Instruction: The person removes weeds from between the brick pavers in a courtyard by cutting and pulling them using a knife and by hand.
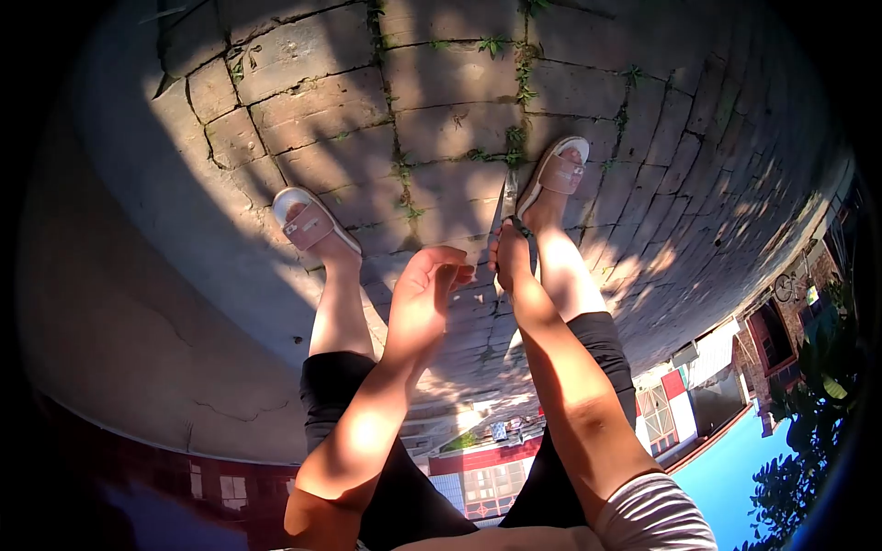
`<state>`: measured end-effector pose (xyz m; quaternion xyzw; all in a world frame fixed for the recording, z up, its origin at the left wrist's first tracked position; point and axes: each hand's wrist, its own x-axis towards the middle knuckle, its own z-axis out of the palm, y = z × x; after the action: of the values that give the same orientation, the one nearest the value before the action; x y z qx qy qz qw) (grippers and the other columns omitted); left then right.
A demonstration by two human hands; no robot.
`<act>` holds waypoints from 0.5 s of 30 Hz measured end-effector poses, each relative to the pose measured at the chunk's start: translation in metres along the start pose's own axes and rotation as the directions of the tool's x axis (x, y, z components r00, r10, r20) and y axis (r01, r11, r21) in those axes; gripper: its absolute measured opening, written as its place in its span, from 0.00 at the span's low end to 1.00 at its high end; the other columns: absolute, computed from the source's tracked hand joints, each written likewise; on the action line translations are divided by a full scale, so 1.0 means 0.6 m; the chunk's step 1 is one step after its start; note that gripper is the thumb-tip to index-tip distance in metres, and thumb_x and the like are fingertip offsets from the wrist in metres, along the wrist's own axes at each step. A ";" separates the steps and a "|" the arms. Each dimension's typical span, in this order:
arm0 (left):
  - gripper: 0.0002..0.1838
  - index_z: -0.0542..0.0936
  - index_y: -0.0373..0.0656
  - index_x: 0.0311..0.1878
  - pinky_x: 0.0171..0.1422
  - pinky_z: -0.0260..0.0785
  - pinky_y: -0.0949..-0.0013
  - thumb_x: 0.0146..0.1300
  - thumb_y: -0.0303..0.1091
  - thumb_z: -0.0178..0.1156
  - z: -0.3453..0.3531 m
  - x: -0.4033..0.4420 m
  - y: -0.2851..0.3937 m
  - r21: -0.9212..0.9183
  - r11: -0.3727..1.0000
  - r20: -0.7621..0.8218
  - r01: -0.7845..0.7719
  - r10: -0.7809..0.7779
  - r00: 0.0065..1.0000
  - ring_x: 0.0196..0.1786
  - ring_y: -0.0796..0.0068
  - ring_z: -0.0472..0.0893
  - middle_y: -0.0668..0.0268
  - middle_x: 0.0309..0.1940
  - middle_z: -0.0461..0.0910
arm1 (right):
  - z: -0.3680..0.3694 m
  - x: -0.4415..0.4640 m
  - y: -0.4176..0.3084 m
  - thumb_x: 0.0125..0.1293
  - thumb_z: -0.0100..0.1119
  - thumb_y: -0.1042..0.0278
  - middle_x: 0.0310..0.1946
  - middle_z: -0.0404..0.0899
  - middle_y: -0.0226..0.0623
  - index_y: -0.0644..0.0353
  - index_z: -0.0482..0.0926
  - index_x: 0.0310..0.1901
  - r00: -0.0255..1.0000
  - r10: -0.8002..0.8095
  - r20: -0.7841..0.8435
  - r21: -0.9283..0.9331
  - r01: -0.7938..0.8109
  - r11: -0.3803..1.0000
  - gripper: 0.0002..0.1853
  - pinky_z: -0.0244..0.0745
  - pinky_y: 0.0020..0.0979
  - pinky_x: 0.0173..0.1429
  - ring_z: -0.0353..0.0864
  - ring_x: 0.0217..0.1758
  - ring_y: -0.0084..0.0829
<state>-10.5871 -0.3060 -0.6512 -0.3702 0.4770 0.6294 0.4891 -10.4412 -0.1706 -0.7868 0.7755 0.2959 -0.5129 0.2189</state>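
My right hand is wrapped round a tool with a pointed metal blade, whose exact kind I cannot make out. The blade points away from me, beside my right sandal, toward weeds growing in a paving joint. To the left, my left hand hovers over the bricks with its fingers curled inward. Whether anything small sits in those fingers is hidden. A gap separates the two hands. My left sandal stands flat on the paving.
Brick paving has several green tufts in its joints. A smooth concrete strip runs along the left. Behind me, upside down in view, are houses, a bicycle and a leafy tree. Shadows and bright sun patches cross the ground.
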 end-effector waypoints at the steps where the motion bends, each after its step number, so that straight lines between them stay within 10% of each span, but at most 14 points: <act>1: 0.11 0.75 0.40 0.43 0.50 0.63 0.73 0.66 0.37 0.51 -0.001 0.002 -0.003 0.004 1.000 -0.012 0.029 -0.029 1.000 0.40 0.76 0.76 0.65 0.35 0.79 | -0.001 0.006 0.006 0.65 0.44 0.58 0.11 0.62 0.27 0.56 0.68 0.29 1.000 0.004 0.026 0.036 -0.005 0.999 0.12 0.53 0.29 0.12 0.59 0.08 0.26; 9: 0.10 0.74 0.36 0.43 0.48 0.62 0.75 0.66 0.28 0.45 0.002 0.002 0.000 0.036 0.995 -0.021 0.096 -0.095 0.995 0.40 0.79 0.73 0.64 0.35 0.78 | 0.059 -0.007 -0.008 0.71 0.38 0.51 0.16 0.57 0.23 0.54 0.63 0.39 0.981 0.073 0.182 0.451 -0.149 0.880 0.14 0.48 0.21 0.15 0.51 0.13 0.18; 15: 0.10 0.74 0.38 0.44 0.48 0.63 0.75 0.68 0.33 0.47 -0.005 -0.003 0.002 0.050 0.996 0.008 0.075 -0.076 0.997 0.40 0.77 0.75 0.65 0.36 0.78 | 0.076 -0.025 -0.021 0.72 0.37 0.51 0.16 0.58 0.24 0.55 0.63 0.40 0.993 0.061 0.104 0.436 -0.101 0.894 0.15 0.49 0.21 0.16 0.52 0.13 0.18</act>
<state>-10.5881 -0.3096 -0.6503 -0.3724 0.4758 0.6003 0.5239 -10.4848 -0.1940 -0.7907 0.7933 0.1297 -0.5905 0.0721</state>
